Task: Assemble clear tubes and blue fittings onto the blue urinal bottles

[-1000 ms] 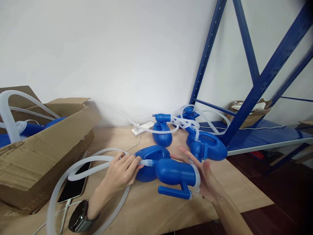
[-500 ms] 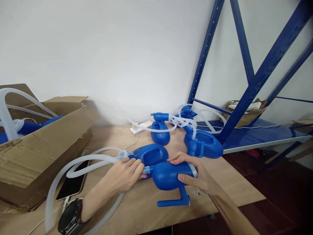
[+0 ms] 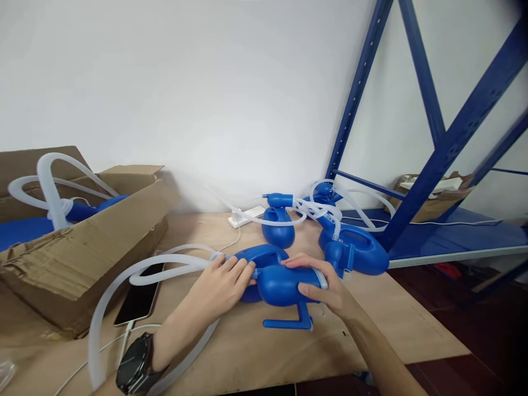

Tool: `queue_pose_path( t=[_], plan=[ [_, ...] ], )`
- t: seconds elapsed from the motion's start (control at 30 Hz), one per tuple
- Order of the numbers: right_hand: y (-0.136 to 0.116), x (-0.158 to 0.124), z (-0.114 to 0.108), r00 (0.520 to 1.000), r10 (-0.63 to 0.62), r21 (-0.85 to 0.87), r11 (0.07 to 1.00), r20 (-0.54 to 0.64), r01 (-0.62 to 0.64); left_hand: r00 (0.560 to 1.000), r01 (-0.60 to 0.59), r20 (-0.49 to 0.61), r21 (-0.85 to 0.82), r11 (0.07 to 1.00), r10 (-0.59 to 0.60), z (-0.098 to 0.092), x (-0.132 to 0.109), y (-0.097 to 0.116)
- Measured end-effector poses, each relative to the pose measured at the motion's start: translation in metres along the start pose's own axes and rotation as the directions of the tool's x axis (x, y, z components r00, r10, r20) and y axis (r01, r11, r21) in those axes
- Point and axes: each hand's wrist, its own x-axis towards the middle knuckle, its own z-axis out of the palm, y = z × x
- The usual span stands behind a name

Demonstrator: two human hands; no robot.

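My right hand [image 3: 324,283] is wrapped round the wide, pale-rimmed end of a blue plastic urinal funnel [image 3: 280,286], held sideways with its bent handle arm [image 3: 286,323] hanging below. At the funnel's narrow spout, my left hand [image 3: 229,283] is closed on the end of a translucent hose [image 3: 99,313]; its fingers hide most of the joint. The hose loops out to the left over the table. Just behind both hands lies a blue urinal bottle [image 3: 264,254], partly covered by them.
More blue urinal bottles [image 3: 365,250] with tangled hoses lie at the back right, near a blue metal rack [image 3: 449,148]. A white power strip [image 3: 247,216] is by the wall. On the left are a cardboard box [image 3: 94,242] holding similar bottles and a phone [image 3: 138,300] on a cable.
My left hand has come closer to the funnel, and less of the clear hose end shows at the spout. The funnel has tipped slightly. The view has turned a little left.
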Motion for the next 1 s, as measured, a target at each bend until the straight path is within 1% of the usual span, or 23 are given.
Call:
queue_pose_path(
  t=[0.07,0.13,0.23,0.27,0.3,0.33,0.37,0.4,0.43,0.47,0.5,0.53,0.57,0.6,0.63,0.67,0.7,0.73,0.8,0.83,0.93,1.0],
  plan=[
    [0.007,-0.003,-0.005,0.997,0.066,0.032,0.997,-0.048,-0.065,1.000,0.003,-0.017,-0.061,0.998,-0.004,-0.005,-0.002,-0.006],
    [0.013,-0.008,-0.012,0.993,0.102,0.074,0.993,-0.066,-0.097,0.999,0.028,-0.039,-0.132,0.991,-0.033,-0.008,-0.006,-0.012],
    [0.017,-0.016,-0.018,0.992,0.110,0.086,0.991,-0.057,-0.105,0.996,0.037,-0.075,-0.198,0.980,-0.053,-0.011,-0.012,-0.018],
    [0.017,-0.018,-0.018,0.993,0.105,0.086,0.991,-0.061,-0.099,0.993,0.032,-0.107,-0.200,0.979,-0.055,-0.011,-0.014,-0.017],
    [0.017,-0.019,-0.016,0.993,0.095,0.086,0.992,-0.076,-0.088,0.985,0.034,-0.163,-0.185,0.982,-0.065,-0.012,-0.016,-0.014],
    [0.017,-0.020,-0.014,0.991,0.081,0.086,0.994,-0.103,-0.072,0.966,0.048,-0.243,-0.160,0.986,-0.086,-0.012,-0.018,-0.008],
    [0.016,-0.020,-0.011,0.989,0.065,0.088,0.995,-0.136,-0.053,0.933,0.079,-0.337,-0.144,0.986,-0.124,-0.011,-0.020,0.000],
    [0.016,-0.020,-0.007,0.984,0.050,0.095,0.995,-0.169,-0.034,0.892,0.124,-0.414,-0.167,0.978,-0.183,-0.011,-0.022,0.009],
    [0.015,-0.020,-0.004,0.980,0.038,0.109,0.994,-0.197,-0.017,0.852,0.180,-0.447,-0.240,0.954,-0.273,-0.010,-0.024,0.018],
    [0.015,-0.020,-0.001,0.977,0.031,0.126,0.992,-0.213,-0.004,0.824,0.250,-0.403,-0.371,0.894,-0.398,-0.009,-0.024,0.026],
    [0.015,-0.020,0.001,0.976,0.029,0.146,0.989,-0.218,0.003,0.804,0.332,-0.282,-0.517,0.789,-0.524,-0.007,-0.025,0.033],
    [0.014,-0.020,0.003,0.976,0.032,0.164,0.987,-0.213,0.003,0.790,0.409,-0.102,-0.647,0.643,-0.605,-0.006,-0.024,0.037],
    [0.014,-0.021,0.005,0.978,0.037,0.174,0.985,-0.207,0.000,0.780,0.470,0.094,-0.740,0.480,-0.619,-0.006,-0.022,0.038],
    [0.013,-0.021,0.007,0.979,0.040,0.175,0.985,-0.201,-0.004,0.778,0.505,0.256,-0.799,0.328,-0.574,-0.005,-0.019,0.037],
    [0.013,-0.022,0.008,0.980,0.040,0.170,0.985,-0.197,-0.006,0.784,0.515,0.363,-0.834,0.200,-0.504,-0.005,-0.016,0.035],
    [0.013,-0.023,0.009,0.981,0.037,0.164,0.987,-0.192,-0.005,0.795,0.509,0.420,-0.854,0.105,-0.438,-0.005,-0.014,0.032],
    [0.012,-0.024,0.010,0.981,0.032,0.159,0.987,-0.189,-0.002,0.802,0.503,0.448,-0.863,0.041,-0.396,-0.004,-0.012,0.029],
    [0.012,-0.025,0.010,0.983,0.030,0.155,0.988,-0.184,-0.001,0.800,0.500,0.460,-0.866,0.003,-0.385,-0.003,-0.010,0.026],
    [0.012,-0.026,0.011,0.984,0.032,0.155,0.988,-0.176,-0.004,0.787,0.504,0.469,-0.863,-0.020,-0.401,-0.001,-0.010,0.024],
    [0.012,-0.027,0.011,0.984,0.034,0.156,0.988,-0.172,-0.007,0.787,0.500,0.466,-0.866,-0.023,-0.404,0.001,-0.010,0.024],
    [0.013,-0.029,0.010,0.985,0.035,0.151,0.988,-0.167,-0.010,0.808,0.464,0.435,-0.885,-0.025,-0.398,0.007,-0.012,0.029],
    [0.014,-0.030,0.011,0.985,0.022,0.140,0.990,-0.168,0.001,0.819,0.442,0.405,-0.897,-0.002,-0.406,0.011,-0.012,0.033]
  ],
)
